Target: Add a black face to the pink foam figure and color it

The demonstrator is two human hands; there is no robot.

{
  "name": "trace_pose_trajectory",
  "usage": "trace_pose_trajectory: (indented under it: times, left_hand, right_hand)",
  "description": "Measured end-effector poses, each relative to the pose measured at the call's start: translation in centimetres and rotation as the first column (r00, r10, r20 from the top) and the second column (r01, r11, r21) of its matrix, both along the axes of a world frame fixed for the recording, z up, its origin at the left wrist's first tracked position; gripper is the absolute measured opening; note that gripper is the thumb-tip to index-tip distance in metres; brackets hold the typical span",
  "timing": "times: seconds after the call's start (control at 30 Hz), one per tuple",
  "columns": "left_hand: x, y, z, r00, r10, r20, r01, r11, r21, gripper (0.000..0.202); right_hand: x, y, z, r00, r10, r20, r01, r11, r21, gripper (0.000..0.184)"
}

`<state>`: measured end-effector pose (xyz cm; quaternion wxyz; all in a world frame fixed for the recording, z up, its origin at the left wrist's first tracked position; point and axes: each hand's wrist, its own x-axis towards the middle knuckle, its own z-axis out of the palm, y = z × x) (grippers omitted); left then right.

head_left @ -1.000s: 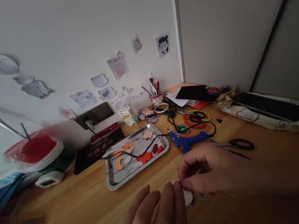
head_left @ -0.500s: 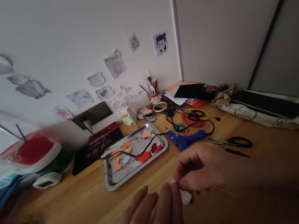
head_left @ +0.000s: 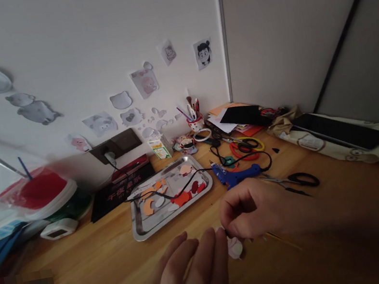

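Note:
My left hand (head_left: 189, 279) has its fingers closed together at the front of the table, its fingertips meeting those of my right hand. In a thumb-and-finger pinch, my right hand (head_left: 256, 208) bends in from the right. Something tiny is between the touching fingertips, mostly hidden. Just below them shows a pale pink and white cut-out piece (head_left: 235, 248); whether it is held or lies on the wood I cannot tell. Beyond my right hand lies a blue glue gun (head_left: 234, 177), its cord looping over a metal tray (head_left: 140, 236) of orange, red and white cut-outs.
Black-handled scissors (head_left: 303, 179) lie right of my right hand. Behind are a pen cup (head_left: 196, 122), a small carton (head_left: 161, 148) and stacked papers (head_left: 221, 122). A lidded tub (head_left: 48, 206) stands left. A dark phone-like slab (head_left: 341, 131) rests on cloth at right.
Both hands stay fingertip to fingertip and have shifted up very slightly. A ring on my left hand now shows at the bottom edge. The tray and tools have not moved.

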<state>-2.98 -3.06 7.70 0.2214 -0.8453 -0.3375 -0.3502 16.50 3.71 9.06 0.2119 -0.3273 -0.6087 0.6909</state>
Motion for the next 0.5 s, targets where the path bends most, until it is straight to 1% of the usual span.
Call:
trace_pose_trajectory:
  times: [0.03, 0.07, 0.1, 0.13, 0.17, 0.2, 0.23, 0.27, 0.3, 0.33, 0.37, 0.4, 0.43, 0.47, 0.5]
  left_hand:
    - [0.0, 0.3, -0.1, 0.998, -0.020, -0.059, 0.023, 0.999, 0.045, 0.029]
    - [0.1, 0.7, -0.2, 0.996, -0.022, -0.085, 0.025, 0.999, 0.036, 0.028]
    - [0.3, 1.0, -0.2, 0.999, -0.016, -0.047, 0.016, 1.000, 0.003, 0.027]
    - [0.5, 1.3, -0.1, 0.997, -0.007, 0.083, 0.008, 1.000, -0.003, 0.026]
    - [0.8, 1.5, 0.1, 0.972, 0.048, 0.228, -0.028, 0.996, -0.090, 0.025]
    - [1.1, 1.6, 0.3, 0.934, 0.125, 0.336, -0.033, 0.963, -0.268, 0.022]
    - [1.4, 1.7, 0.6, 0.876, 0.181, 0.447, 0.044, 0.893, -0.448, 0.018]
    - [1.7, 1.8, 0.9, 0.810, 0.276, 0.518, 0.137, 0.770, -0.624, 0.013]
    - [1.9, 1.7, 1.1, 0.750, 0.358, 0.556, 0.249, 0.626, -0.739, 0.009]
    - [2.1, 1.7, 1.3, 0.698, 0.433, 0.571, 0.350, 0.489, -0.799, 0.009]
    - [2.2, 1.7, 1.5, 0.660, 0.496, 0.565, 0.425, 0.374, -0.824, 0.012]
    - [2.3, 1.7, 1.6, 0.636, 0.537, 0.555, 0.478, 0.290, -0.829, 0.014]
    - [2.4, 1.7, 1.6, 0.618, 0.564, 0.547, 0.514, 0.236, -0.824, 0.016]
    - [2.4, 1.7, 1.6, 0.603, 0.587, 0.540, 0.538, 0.201, -0.819, 0.016]
    - [2.5, 1.8, 1.6, 0.590, 0.603, 0.537, 0.555, 0.180, -0.812, 0.015]
  right_hand:
    - [0.0, 0.0, 0.0, 1.000, -0.013, -0.002, 0.013, 1.000, 0.019, 0.004]
    - [0.1, 0.0, 0.0, 1.000, -0.023, -0.007, 0.023, 0.999, 0.042, 0.004]
    - [0.1, 0.0, 0.0, 1.000, -0.025, -0.010, 0.026, 0.997, 0.069, 0.004]
    - [0.2, -0.1, 0.1, 0.999, -0.032, -0.004, 0.032, 0.994, 0.103, 0.004]
    - [0.2, -0.1, 0.4, 0.999, -0.038, 0.015, 0.035, 0.989, 0.145, 0.004]
    - [0.3, -0.2, 0.6, 0.998, -0.046, 0.040, 0.037, 0.981, 0.192, 0.004]
    - [0.4, -0.3, 1.0, 0.996, -0.052, 0.070, 0.034, 0.971, 0.235, 0.004]
    - [0.4, -0.4, 1.4, 0.993, -0.057, 0.100, 0.028, 0.962, 0.273, 0.005]
    - [0.5, -0.5, 1.7, 0.990, -0.059, 0.124, 0.018, 0.952, 0.304, 0.005]
    - [0.5, -0.6, 2.0, 0.988, -0.055, 0.145, 0.005, 0.945, 0.327, 0.006]
    - [0.5, -0.7, 2.2, 0.986, -0.050, 0.161, -0.008, 0.939, 0.344, 0.006]
    - [0.5, -0.8, 2.3, 0.983, -0.051, 0.178, -0.017, 0.932, 0.362, 0.006]
    - [0.5, -0.8, 2.3, 0.979, -0.055, 0.196, -0.025, 0.924, 0.381, 0.007]
    - [0.5, -0.8, 2.1, 0.976, -0.061, 0.207, -0.029, 0.914, 0.404, 0.007]
    - [0.5, -0.9, 1.8, 0.975, -0.064, 0.212, -0.033, 0.904, 0.427, 0.007]
